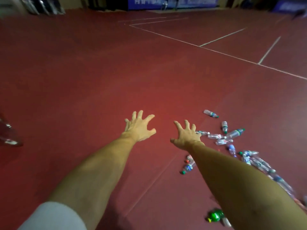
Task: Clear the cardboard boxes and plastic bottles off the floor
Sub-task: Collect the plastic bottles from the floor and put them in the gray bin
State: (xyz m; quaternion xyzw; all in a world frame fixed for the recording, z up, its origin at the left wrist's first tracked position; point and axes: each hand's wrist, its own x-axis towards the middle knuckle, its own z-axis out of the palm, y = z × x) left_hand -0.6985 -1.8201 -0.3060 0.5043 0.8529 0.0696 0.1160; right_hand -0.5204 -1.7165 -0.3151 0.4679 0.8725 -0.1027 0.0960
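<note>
Plastic bottles [216,136] lie scattered on the red floor [83,80], all to the right of the 2 outstretched arms, in a loose band that runs from the middle right of the view down toward the lower right corner. 1 clear bottle [211,113] lies apart at the far end of the band, a small cluster [188,166] shows just left of the right forearm, and a green bottle [215,216] lies on its side near the bottom edge. The right hand [186,136] is the nearer one: its fingers are spread and hold nothing, and their tips overlap the closest clear bottle, which lies with its long axis roughly across the view; whether they touch it or hover above it cannot be told. The left hand [139,128] is also spread and holds nothing, over bare floor well left of every bottle. Judging from this, a grasp would fall to the right hand, reaching slightly rightward and closing across that bottle's body. No cardboard boxes show clearly. A white sleeve [53,216] covers the left upper arm, white court lines [216,50] cross the floor beyond, and a blue banner [172,2] hangs at the far wall.
</note>
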